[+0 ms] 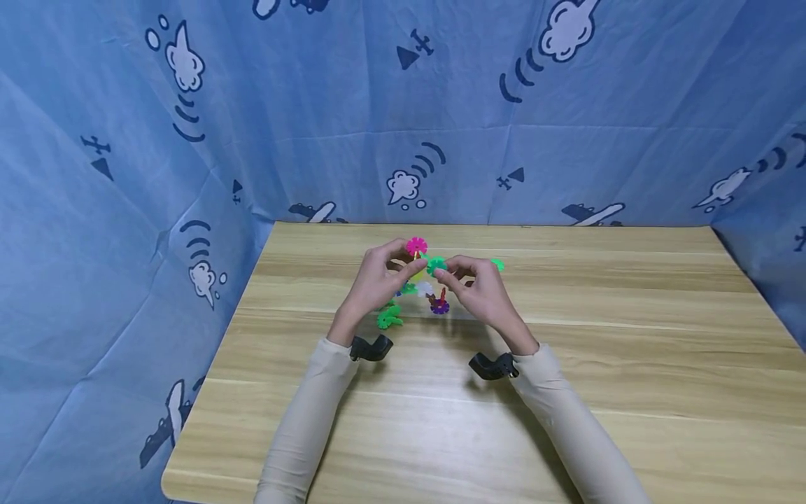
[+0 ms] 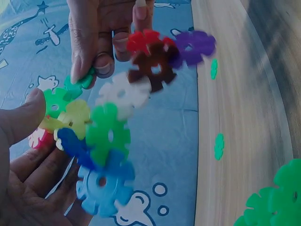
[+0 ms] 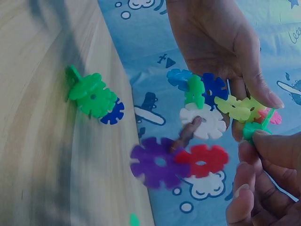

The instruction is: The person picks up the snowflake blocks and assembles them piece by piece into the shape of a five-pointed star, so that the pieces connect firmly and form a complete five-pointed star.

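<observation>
Both hands hold up a chain of notched plastic snowflake discs above the table. My left hand (image 1: 380, 276) grips it near the yellow discs (image 2: 77, 113) and the pink disc (image 1: 416, 246), thumb against a green disc (image 2: 55, 103). Between thumb and fingers, my right hand (image 1: 481, 290) pinches another green disc (image 3: 254, 129), which meets the green one by the left thumb. The rest of the chain hangs below: dark blue (image 3: 215, 90), light blue (image 2: 106, 186), green, white (image 3: 204, 121), brown (image 2: 154, 70), red (image 3: 204, 160) and purple (image 3: 157, 162) discs.
Joined green discs (image 1: 389, 317) lie on the wooden table (image 1: 428, 434) below the left hand, with a dark blue disc (image 3: 113, 112) beside them. A loose green disc (image 1: 497, 264) lies beyond the right hand. A blue patterned curtain (image 1: 453, 168) hangs behind.
</observation>
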`<state>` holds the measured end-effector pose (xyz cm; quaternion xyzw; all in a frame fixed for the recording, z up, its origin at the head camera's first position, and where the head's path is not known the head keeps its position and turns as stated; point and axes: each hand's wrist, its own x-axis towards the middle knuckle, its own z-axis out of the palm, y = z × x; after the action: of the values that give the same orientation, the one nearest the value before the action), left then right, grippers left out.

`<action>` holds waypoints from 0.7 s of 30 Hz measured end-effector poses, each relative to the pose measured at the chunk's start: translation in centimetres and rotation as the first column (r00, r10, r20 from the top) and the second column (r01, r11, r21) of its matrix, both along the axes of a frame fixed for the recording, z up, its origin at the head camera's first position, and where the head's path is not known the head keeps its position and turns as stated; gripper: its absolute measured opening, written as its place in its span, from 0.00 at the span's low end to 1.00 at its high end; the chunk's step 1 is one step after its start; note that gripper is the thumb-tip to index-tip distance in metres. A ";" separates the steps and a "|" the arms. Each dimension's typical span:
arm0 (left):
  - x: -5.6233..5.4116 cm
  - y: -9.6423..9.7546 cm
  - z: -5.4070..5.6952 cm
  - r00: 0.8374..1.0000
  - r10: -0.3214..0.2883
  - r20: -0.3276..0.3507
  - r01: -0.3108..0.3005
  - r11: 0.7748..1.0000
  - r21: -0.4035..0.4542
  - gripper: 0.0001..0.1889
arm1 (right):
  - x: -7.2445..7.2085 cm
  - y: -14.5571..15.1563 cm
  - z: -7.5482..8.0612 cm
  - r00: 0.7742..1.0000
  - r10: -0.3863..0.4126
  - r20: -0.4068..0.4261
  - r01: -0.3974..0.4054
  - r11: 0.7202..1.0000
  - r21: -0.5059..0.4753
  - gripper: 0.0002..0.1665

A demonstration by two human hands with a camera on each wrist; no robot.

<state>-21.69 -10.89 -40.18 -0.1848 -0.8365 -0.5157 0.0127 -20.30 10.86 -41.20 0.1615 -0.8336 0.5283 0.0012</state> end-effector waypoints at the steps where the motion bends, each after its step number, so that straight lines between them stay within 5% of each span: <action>1: 0.0 0.0 0.0 1.000 0.003 0.003 -0.003 1.000 0.002 0.16 | 0.0 0.0 0.0 1.000 -0.003 -0.004 0.003 1.000 -0.002 0.11; 21: 0.3 0.1 0.2 1.000 -0.001 0.002 0.001 0.998 0.061 0.12 | 0.4 -0.3 0.2 0.997 -0.051 -0.053 0.050 0.999 -0.009 0.10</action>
<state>-21.40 -10.82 -39.94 -0.1841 -0.8204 -0.5410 0.0175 -19.90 10.55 -40.99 0.1543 -0.8350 0.5269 0.0372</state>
